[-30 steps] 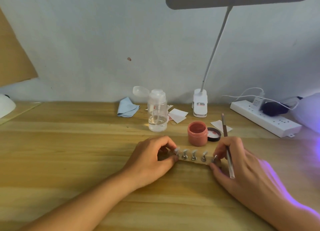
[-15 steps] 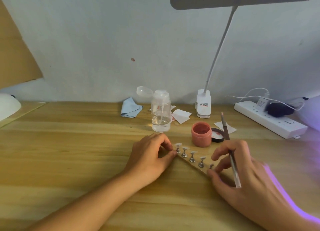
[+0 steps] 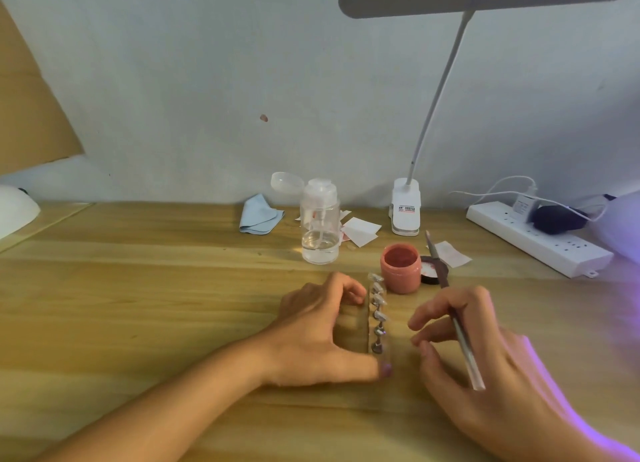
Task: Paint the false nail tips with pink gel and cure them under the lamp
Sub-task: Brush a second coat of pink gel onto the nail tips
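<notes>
A narrow wooden strip (image 3: 370,326) carrying several clear nail tips (image 3: 378,302) on small metal stands lies on the desk, running away from me. My left hand (image 3: 322,326) holds the strip, fingers at its far end and thumb at its near end. My right hand (image 3: 485,354) is just right of the strip, clear of it, and grips a thin brush (image 3: 453,312) with the tip pointing up and away. An open pink gel jar (image 3: 401,268) stands behind the strip, its black lid (image 3: 430,271) beside it.
A clear pump bottle (image 3: 319,222), blue cloth (image 3: 260,215) and paper wipes (image 3: 360,231) sit at the back. A clip desk lamp (image 3: 406,210) arches overhead. A white power strip (image 3: 540,240) and a glowing purple curing lamp (image 3: 620,226) are at the right; a white dome (image 3: 15,214) is at the left.
The strip has been turned from lying crosswise to pointing away from me. My left thumb moved to its near end. My right hand let go of the strip and drew back to the right.
</notes>
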